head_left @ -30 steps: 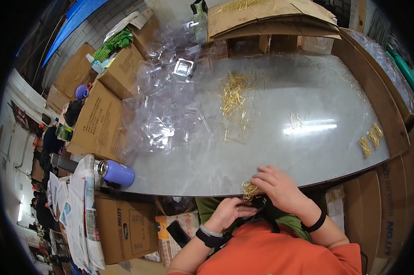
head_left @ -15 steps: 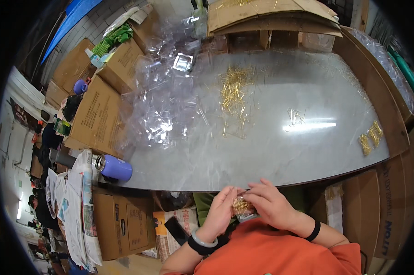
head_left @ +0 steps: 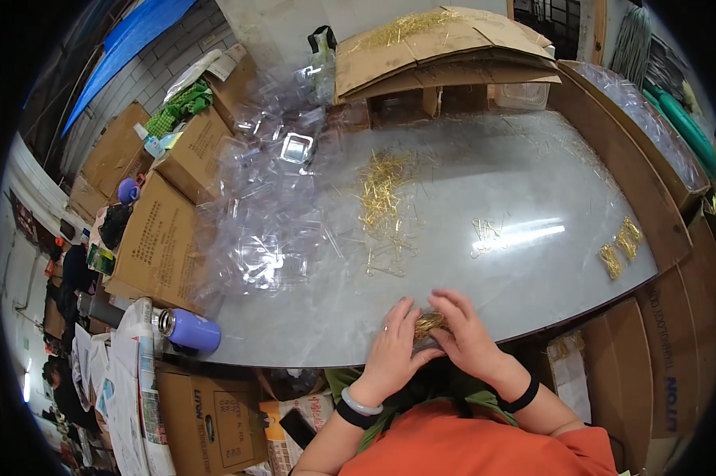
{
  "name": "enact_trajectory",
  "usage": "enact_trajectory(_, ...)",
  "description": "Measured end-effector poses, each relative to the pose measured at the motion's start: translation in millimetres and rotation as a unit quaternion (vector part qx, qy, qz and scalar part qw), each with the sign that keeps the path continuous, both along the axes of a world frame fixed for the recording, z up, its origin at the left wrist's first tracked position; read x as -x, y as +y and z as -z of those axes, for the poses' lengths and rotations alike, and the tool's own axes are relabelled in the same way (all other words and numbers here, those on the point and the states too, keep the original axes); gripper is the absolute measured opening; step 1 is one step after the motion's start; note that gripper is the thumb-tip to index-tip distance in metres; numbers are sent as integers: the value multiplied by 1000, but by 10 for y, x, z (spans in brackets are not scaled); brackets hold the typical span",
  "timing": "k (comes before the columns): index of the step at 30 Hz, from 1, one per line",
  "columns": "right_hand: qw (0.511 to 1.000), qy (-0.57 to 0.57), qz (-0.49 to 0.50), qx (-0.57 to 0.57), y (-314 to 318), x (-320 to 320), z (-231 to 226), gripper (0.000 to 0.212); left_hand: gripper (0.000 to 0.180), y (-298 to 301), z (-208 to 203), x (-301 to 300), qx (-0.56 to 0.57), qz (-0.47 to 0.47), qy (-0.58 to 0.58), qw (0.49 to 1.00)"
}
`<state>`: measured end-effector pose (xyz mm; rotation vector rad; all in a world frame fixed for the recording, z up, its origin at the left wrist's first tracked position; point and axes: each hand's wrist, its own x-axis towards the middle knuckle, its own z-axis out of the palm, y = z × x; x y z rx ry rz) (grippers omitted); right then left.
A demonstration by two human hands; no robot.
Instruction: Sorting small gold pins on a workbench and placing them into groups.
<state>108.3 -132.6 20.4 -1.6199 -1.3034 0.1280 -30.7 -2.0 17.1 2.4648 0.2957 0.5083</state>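
A small bundle of thin gold wire hooks (head_left: 429,324) sits between my hands at the table's near edge. My left hand (head_left: 395,337) cups its left side, fingers pointing forward. From the right, my right hand (head_left: 462,337) closes round it, with thumb and fingers bent against the wires. Any wrapping on the bundle is too small to tell. Beyond my hands, a few loose hooks (head_left: 487,236) lie beside a bright reflection. A larger loose heap of gold hooks (head_left: 383,194) spreads across the middle of the table. Two packed gold bundles (head_left: 620,247) lie at the right edge.
Clear plastic boxes (head_left: 266,214) pile up on the table's left, against cardboard cartons (head_left: 158,246). A purple flask (head_left: 193,331) rests at the near left corner. Cardboard walls (head_left: 635,159) border the right side; a cardboard shelf (head_left: 445,51) stands at the back.
Both hands have moved forward with the gold bundle, from over my lap to the table's near edge. The clear plastic seen around the bundle earlier is hard to make out. The whole view has shifted.
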Motion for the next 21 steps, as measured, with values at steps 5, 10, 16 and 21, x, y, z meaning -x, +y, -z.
enact_trajectory(5, 1000, 3, 26, -14, -186, -95, -102, 73, 76, -60, 21, 9, -46, -20, 14, 999)
enact_trajectory(10, 985, -113, 27, 127, -339, 8, -69, 74, 73, -91, 16, -20, -64, -15, 15, 998)
enact_trajectory(16, 986, -126, 57, 93, -323, 106, -83, 57, 69, -95, 46, -26, -59, -20, -9, 998)
enact_trajectory(21, 995, -13, 62, 76, -210, -208, -41, 39, 66, -105, 70, -38, -63, -31, -27, 997)
